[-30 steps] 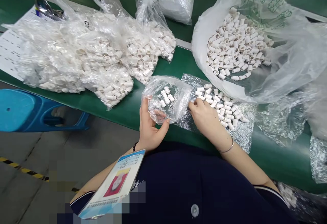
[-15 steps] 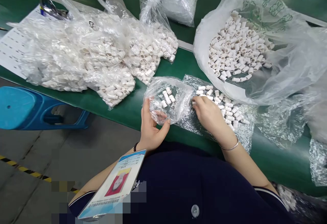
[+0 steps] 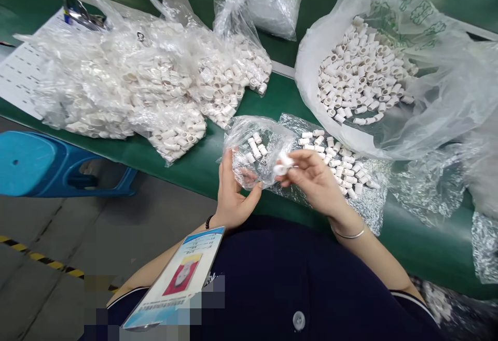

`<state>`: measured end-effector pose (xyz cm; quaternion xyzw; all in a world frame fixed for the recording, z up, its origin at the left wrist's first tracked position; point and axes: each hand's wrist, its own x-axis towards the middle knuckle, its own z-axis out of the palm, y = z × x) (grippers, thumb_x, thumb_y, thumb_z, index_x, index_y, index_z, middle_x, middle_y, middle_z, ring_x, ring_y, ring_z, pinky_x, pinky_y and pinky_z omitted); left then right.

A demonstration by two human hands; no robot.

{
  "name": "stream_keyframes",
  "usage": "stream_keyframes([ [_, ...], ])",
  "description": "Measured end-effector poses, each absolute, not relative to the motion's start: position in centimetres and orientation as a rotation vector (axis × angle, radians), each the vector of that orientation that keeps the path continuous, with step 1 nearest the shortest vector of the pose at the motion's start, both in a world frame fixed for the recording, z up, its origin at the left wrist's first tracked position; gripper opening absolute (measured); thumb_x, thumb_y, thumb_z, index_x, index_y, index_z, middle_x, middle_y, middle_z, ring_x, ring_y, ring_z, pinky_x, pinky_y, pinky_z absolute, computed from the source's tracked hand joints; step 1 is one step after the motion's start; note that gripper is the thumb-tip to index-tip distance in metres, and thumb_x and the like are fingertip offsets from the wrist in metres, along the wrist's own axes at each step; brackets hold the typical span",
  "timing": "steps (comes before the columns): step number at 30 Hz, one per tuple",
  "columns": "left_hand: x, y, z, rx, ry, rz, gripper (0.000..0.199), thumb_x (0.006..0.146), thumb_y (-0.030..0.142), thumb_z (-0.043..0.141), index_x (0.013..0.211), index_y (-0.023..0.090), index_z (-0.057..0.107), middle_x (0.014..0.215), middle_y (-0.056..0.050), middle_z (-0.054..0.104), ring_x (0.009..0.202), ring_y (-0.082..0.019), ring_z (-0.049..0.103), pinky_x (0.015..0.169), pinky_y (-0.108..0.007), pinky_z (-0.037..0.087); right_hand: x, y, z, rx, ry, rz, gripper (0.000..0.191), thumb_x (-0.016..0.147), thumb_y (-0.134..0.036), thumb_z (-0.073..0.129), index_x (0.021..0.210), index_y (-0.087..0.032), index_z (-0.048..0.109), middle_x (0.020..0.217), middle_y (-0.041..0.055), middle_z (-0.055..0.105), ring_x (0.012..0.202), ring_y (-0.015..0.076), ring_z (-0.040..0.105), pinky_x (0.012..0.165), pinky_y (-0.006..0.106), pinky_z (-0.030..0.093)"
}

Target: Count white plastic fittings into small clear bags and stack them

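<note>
My left hand [image 3: 235, 196] holds a clear plastic bag [image 3: 241, 132] from its near side, some fingers showing through the film. Several short white tubes [image 3: 254, 148] lie inside that bag. At the bag's right edge, my right hand [image 3: 311, 178] pinches white tubes [image 3: 284, 164], slightly blurred; their exact number is hard to tell. Beside it, loose white tubes [image 3: 348, 170] are spread on a crinkled clear plastic sheet [image 3: 373, 216].
A large open bag [image 3: 311, 66] of white tubes stands at the back right. Filled clear bags [image 3: 155, 76] cover the left of the green table [image 3: 175, 180], partly over a printed sheet [image 3: 17, 79]. A blue stool [image 3: 27, 165] stands at the left.
My right hand has moved left from the loose tubes to the small bag's edge, and white tubes now show in its fingers. My left hand has shifted slightly right.
</note>
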<state>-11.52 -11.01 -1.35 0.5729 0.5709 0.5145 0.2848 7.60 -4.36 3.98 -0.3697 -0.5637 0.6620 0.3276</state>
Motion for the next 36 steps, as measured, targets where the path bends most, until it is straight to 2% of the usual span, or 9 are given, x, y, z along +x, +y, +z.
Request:
stream_keyframes([
  [2,-11.6,-11.1,-1.3,1.532,1.539,1.367,0.089,0.092,0.039,0.065,0.159,0.037,0.008,0.161,-0.019,0.023,0.091,-0.018,0.067,0.079,-0.038,0.061,6.4,-4.5,4.2,-0.893,-1.68,1.681,0.039,0.096,-0.039,0.057,0.132,-0.025,0.049,0.131,0.0113,0.061,0.103,0.0194,0.071,0.081,0.034,0.062],
  [4,-11.8,-11.2,-1.3,1.532,1.564,1.379,0.089,0.092,0.039,0.065,0.159,0.037,0.008,0.16,-0.019,0.023,0.092,-0.019,0.067,0.078,-0.037,0.061,6.3,-3.8,4.3,-0.932,-1.886,1.471,0.038,0.099,-0.034,0.052,0.136,-0.024,0.052,0.133,0.0116,0.061,0.107,0.0203,0.069,0.084,0.035,0.06],
  [7,-12.1,-11.2,-1.5,1.555,1.583,1.416,0.09,0.091,0.038,0.067,0.159,0.037,0.009,0.156,-0.019,0.03,0.088,-0.018,0.067,0.074,-0.036,0.06,7.8,-1.1,4.3,-1.17,-2.164,0.911,0.028,0.1,-0.024,0.047,0.121,-0.019,0.064,0.117,0.0114,0.069,0.104,0.0224,0.067,0.089,0.04,0.056],
  [9,-12.1,-11.2,-1.6,1.574,1.57,1.426,0.089,0.091,0.038,0.066,0.159,0.038,0.009,0.153,-0.018,0.033,0.086,-0.017,0.066,0.072,-0.035,0.06,9.0,1.0,4.2,-1.347,-2.338,0.596,0.029,0.099,-0.016,0.043,0.114,-0.016,0.068,0.112,0.0128,0.07,0.104,0.025,0.064,0.09,0.041,0.053],
  [13,-12.0,-11.0,-1.4,1.576,1.556,1.416,0.089,0.092,0.04,0.066,0.159,0.039,0.008,0.157,-0.019,0.028,0.086,-0.016,0.066,0.072,-0.034,0.06,9.6,3.7,4.2,-1.511,-2.682,0.298,0.035,0.098,-0.008,0.039,0.111,-0.014,0.071,0.116,0.0148,0.068,0.105,0.0271,0.059,0.083,0.037,0.047],
  [18,-11.8,-11.0,-1.1,1.556,1.547,1.42,0.088,0.092,0.039,0.066,0.159,0.039,0.01,0.159,-0.019,0.025,0.086,-0.016,0.065,0.073,-0.034,0.06,8.1,4.4,4.4,-1.565,-2.93,0.211,0.031,0.098,-0.01,0.043,0.103,-0.016,0.072,0.109,0.0127,0.067,0.098,0.0263,0.057,0.075,0.034,0.042],
  [25,-11.8,-11.2,-1.5,1.504,1.524,1.412,0.091,0.09,0.036,0.068,0.159,0.042,0.008,0.16,-0.017,0.025,0.087,-0.018,0.065,0.073,-0.038,0.06,7.7,4.5,3.9,-1.579,-2.98,0.19,0.022,0.095,-0.018,0.054,0.112,-0.013,0.068,0.109,0.0172,0.063,0.104,0.0306,0.054,0.077,0.035,0.043],
  [32,-11.6,-11.0,-1.3,1.516,1.509,1.409,0.091,0.09,0.034,0.067,0.159,0.042,0.008,0.161,-0.018,0.023,0.086,-0.018,0.065,0.073,-0.037,0.06,7.6,4.1,3.8,-1.512,-2.994,0.226,0.026,0.096,-0.006,0.043,0.111,-0.008,0.064,0.108,0.018,0.064,0.105,0.0283,0.057,0.086,0.037,0.046],
  [36,-11.6,-11.0,-1.1,1.536,1.551,1.389,0.09,0.091,0.038,0.065,0.159,0.042,0.007,0.16,-0.018,0.024,0.085,-0.017,0.065,0.072,-0.037,0.06,8.6,3.2,5.8,-1.528,-2.856,0.358,0.028,0.097,-0.008,0.043,0.114,-0.009,0.065,0.108,0.017,0.067,0.095,0.0258,0.063,0.08,0.036,0.049],
])
